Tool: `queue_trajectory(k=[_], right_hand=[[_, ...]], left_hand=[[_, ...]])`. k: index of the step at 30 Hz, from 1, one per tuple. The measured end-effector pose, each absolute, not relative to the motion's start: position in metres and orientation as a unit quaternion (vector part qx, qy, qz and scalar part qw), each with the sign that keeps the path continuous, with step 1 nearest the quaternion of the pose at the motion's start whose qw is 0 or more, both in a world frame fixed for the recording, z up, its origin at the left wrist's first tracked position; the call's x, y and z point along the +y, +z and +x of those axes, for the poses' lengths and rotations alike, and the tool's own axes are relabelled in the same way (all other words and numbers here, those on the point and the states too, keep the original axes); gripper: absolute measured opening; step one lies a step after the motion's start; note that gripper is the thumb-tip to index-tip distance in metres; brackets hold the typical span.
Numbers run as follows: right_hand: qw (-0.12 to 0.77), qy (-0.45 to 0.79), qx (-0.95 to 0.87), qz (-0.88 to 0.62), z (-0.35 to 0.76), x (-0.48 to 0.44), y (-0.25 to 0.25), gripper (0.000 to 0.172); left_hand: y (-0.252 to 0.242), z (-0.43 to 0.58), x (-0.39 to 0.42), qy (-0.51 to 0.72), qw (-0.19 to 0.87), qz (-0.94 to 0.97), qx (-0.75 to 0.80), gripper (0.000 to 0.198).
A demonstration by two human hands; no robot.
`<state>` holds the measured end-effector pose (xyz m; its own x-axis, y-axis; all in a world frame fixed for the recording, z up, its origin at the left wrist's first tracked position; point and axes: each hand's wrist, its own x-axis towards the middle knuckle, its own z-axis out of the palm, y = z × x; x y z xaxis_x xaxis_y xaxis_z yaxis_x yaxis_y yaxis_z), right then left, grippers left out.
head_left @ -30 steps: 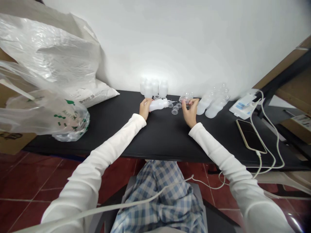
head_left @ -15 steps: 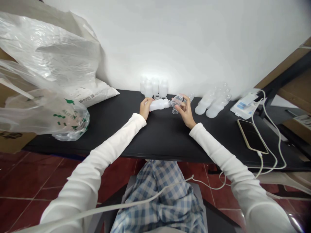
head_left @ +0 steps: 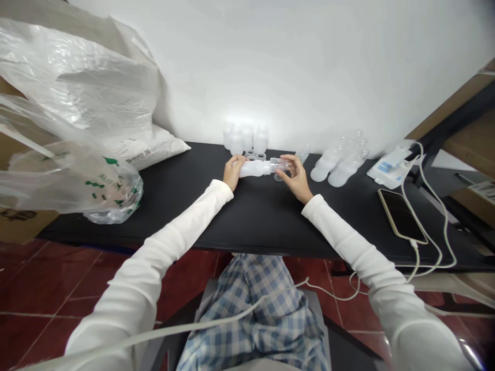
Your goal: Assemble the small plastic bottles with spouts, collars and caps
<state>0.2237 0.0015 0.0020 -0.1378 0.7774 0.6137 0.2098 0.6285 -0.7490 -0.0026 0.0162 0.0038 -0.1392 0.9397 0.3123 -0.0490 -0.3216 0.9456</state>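
My left hand (head_left: 232, 172) is wrapped round the base of a frosted white baby bottle (head_left: 253, 169), which lies on its side just above the table. At the bottle's neck, my right hand (head_left: 297, 178) grips a clear cap (head_left: 279, 164) that sits over the bottle's mouth end. A clear ring (head_left: 278, 176) lies on the table under the right hand, partly hidden by it. Behind the left hand stand several open frosted bottles (head_left: 260, 139), with some clear rings (head_left: 250, 153) in front of them. Past my right fingers are clear domed parts (head_left: 303, 152).
Several capped bottles (head_left: 339, 174) lie at the right by the wall. Farther right are a blue and white pack (head_left: 389, 167) and a phone (head_left: 400, 214) on a white cable (head_left: 441, 232). Large plastic bags (head_left: 112, 180) cover the left end of the black table (head_left: 266, 221).
My right hand has brought the clear cap from a tilted position beside the bottle onto the bottle's mouth end, in line with it. My left hand keeps its hold.
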Motion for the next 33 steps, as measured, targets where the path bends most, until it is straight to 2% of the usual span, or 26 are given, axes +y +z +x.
queue_trajectory(k=[8,15,18,25,33], right_hand=[[0.480,0.104,-0.813,-0.313,0.228,-0.003,0.006,0.039],[0.431,-0.003,-0.859,-0.277,0.233,0.002,0.000,0.017],[0.403,-0.027,-0.876,-0.264,0.233,0.000,0.001,0.020],[0.416,-0.025,-0.873,-0.252,0.234,0.001,0.003,0.021],[0.391,-0.008,-0.878,-0.276,0.236,-0.001,0.008,0.028]], left_hand=[[0.004,-0.004,0.019,0.613,0.407,0.505,0.451,0.037],[0.008,-0.007,0.019,0.545,0.438,0.517,0.494,0.027],[0.011,-0.008,0.018,0.521,0.436,0.530,0.508,0.026],[0.019,-0.010,0.018,0.494,0.461,0.523,0.519,0.026],[0.015,-0.013,0.020,0.500,0.466,0.522,0.509,0.028]])
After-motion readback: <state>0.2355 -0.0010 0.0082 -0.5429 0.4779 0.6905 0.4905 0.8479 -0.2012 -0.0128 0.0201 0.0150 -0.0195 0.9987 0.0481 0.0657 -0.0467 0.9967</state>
